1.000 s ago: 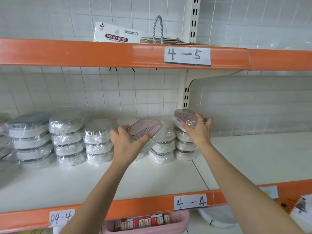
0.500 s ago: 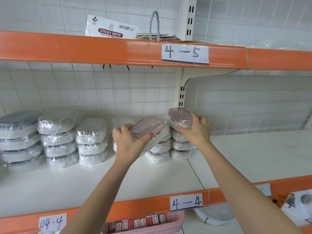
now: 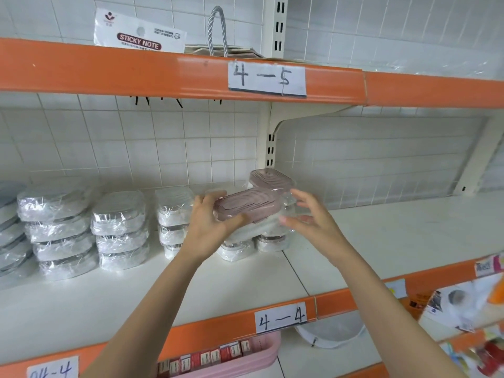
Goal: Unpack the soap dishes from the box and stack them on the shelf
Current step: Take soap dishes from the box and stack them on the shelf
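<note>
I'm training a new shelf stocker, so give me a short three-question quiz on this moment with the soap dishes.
1. True or false: the left hand holds a pink-lidded soap dish.
2. Multiple choice: the label on the front edge of the shelf carrying the dishes reads A) 4-5, B) 4-4, C) 3-4.
3. Fill in: the right hand grips ____; its fingers are spread beside the dish.

Key: 1 true. 2 B. 3 nothing.
</note>
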Motion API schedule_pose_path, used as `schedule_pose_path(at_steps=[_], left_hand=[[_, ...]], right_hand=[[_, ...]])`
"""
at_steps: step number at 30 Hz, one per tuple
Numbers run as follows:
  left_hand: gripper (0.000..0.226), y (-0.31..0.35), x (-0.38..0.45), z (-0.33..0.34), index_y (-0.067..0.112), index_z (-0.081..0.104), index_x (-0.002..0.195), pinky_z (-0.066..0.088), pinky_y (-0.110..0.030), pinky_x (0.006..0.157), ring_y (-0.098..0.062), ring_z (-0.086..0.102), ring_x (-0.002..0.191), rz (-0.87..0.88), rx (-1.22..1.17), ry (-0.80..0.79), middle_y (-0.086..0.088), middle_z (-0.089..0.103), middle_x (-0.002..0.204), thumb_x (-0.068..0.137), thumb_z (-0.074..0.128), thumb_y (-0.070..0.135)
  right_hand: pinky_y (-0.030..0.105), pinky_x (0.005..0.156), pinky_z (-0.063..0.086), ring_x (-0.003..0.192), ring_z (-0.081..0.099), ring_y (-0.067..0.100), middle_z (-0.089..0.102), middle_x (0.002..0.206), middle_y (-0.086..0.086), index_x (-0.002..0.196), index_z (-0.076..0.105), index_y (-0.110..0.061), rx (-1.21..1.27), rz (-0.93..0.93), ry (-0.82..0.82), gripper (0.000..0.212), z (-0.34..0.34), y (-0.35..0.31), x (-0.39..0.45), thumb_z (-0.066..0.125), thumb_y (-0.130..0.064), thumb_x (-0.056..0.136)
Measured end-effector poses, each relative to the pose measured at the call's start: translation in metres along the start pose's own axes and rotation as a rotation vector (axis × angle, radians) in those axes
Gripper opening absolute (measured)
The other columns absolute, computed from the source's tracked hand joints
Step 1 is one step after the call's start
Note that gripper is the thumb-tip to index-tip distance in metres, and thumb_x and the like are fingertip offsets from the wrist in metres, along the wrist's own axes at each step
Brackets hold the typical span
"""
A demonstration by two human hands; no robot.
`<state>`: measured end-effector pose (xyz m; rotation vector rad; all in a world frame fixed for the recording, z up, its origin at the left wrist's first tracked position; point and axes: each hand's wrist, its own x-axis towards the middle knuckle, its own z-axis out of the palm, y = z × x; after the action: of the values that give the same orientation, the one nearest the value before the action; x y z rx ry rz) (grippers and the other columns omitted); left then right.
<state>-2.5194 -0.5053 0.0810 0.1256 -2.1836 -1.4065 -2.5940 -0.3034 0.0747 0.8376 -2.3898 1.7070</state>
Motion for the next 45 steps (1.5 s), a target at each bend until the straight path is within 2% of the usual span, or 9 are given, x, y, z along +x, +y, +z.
schedule_pose_path(at_steps=[3, 7, 12, 16, 20, 33, 38, 41, 45], left_hand=[[0.084, -0.007, -0.007, 0.003, 0.025, 0.049, 0.127, 0.040, -0.011, 0.086, 0.003, 0.048, 0.109, 0.013, -0.050, -0.186, 0.009, 0.051, 0.115, 0.050, 0.074, 0.049], [0.073, -0.025, -0.018, 0.019, 0.023, 0.049, 0.127, 0.042, -0.014, 0.089, 0.003, 0.049, 0.113, -0.028, -0.082, -0.311, 0.007, 0.056, 0.119, 0.061, 0.082, 0.034], [0.059, -0.048, -0.027, 0.037, 0.016, 0.053, 0.123, 0.041, -0.006, 0.085, 0.010, 0.051, 0.106, -0.082, -0.103, -0.341, 0.013, 0.059, 0.114, 0.071, 0.080, 0.020], [0.044, -0.065, -0.029, 0.046, 0.015, 0.058, 0.116, 0.044, -0.008, 0.082, -0.001, 0.059, 0.094, -0.006, 0.152, -0.289, 0.005, 0.064, 0.108, 0.078, 0.075, 0.026], [0.027, -0.078, -0.038, 0.045, 0.012, 0.061, 0.113, 0.049, -0.029, 0.087, -0.012, 0.061, 0.094, 0.092, 0.467, -0.283, -0.002, 0.065, 0.108, 0.088, 0.062, 0.023], [0.030, -0.081, -0.069, 0.023, 0.012, 0.062, 0.115, 0.042, -0.030, 0.089, -0.021, 0.052, 0.112, 0.124, 0.685, -0.141, -0.002, 0.060, 0.115, 0.089, 0.058, 0.026], [0.029, -0.075, -0.095, 0.003, 0.013, 0.062, 0.115, 0.038, -0.025, 0.089, -0.020, 0.053, 0.111, 0.062, 0.651, -0.009, -0.001, 0.060, 0.116, 0.088, 0.061, 0.024], [0.025, -0.068, -0.131, -0.012, 0.013, 0.065, 0.110, 0.038, -0.024, 0.083, -0.019, 0.055, 0.103, -0.033, 0.568, 0.191, 0.003, 0.060, 0.110, 0.085, 0.066, 0.019], [0.018, -0.059, -0.182, -0.032, 0.021, 0.063, 0.102, 0.047, -0.021, 0.083, -0.007, 0.062, 0.093, -0.165, 0.341, 0.417, 0.007, 0.062, 0.101, 0.085, 0.067, 0.018]], right_hand=[[0.019, 0.099, 0.037, 0.126, 0.040, -0.007, 0.044, 0.137, -0.020, 0.140, 0.034, -0.038, 0.180, 0.064, -0.188, 0.084, -0.007, 0.005, -0.015, 0.074, -0.037, 0.066], [0.025, 0.101, 0.040, 0.119, 0.050, -0.004, 0.057, 0.128, -0.015, 0.139, 0.033, -0.039, 0.121, 0.145, -0.338, 0.091, -0.010, 0.019, -0.031, 0.077, -0.043, 0.059], [0.033, 0.102, 0.043, 0.117, 0.052, 0.002, 0.056, 0.127, -0.009, 0.120, 0.044, -0.051, -0.055, 0.183, -0.255, 0.066, -0.008, 0.044, -0.044, 0.081, -0.037, 0.067], [0.014, 0.093, 0.039, 0.116, 0.048, 0.006, 0.051, 0.118, -0.008, 0.125, 0.049, -0.036, -0.208, 0.181, -0.201, 0.063, -0.004, 0.055, -0.045, 0.081, -0.032, 0.070], [0.024, 0.096, 0.032, 0.114, 0.034, 0.018, 0.041, 0.108, -0.002, 0.118, 0.054, -0.027, -0.540, 0.190, -0.019, 0.054, 0.008, 0.061, -0.044, 0.072, -0.049, 0.072], [0.037, 0.090, 0.037, 0.108, 0.037, 0.029, 0.042, 0.113, 0.011, 0.119, 0.045, -0.015, -0.868, 0.238, 0.124, 0.075, 0.040, 0.055, -0.051, 0.049, -0.075, 0.073], [0.040, 0.087, 0.031, 0.112, 0.035, 0.029, 0.042, 0.123, 0.010, 0.112, 0.056, -0.015, -0.715, 0.144, 0.226, 0.054, 0.046, 0.049, -0.071, 0.059, -0.058, 0.080], [0.036, 0.076, 0.031, 0.096, 0.047, 0.033, 0.055, 0.106, 0.011, 0.100, 0.064, -0.013, -0.545, -0.024, 0.419, 0.040, 0.059, 0.046, -0.098, 0.053, -0.044, 0.078], [0.019, 0.077, 0.041, 0.091, 0.054, 0.008, 0.061, 0.102, 0.001, 0.103, 0.061, -0.016, -0.017, -0.030, 0.207, 0.025, 0.078, 0.040, -0.132, 0.055, -0.035, 0.088]])
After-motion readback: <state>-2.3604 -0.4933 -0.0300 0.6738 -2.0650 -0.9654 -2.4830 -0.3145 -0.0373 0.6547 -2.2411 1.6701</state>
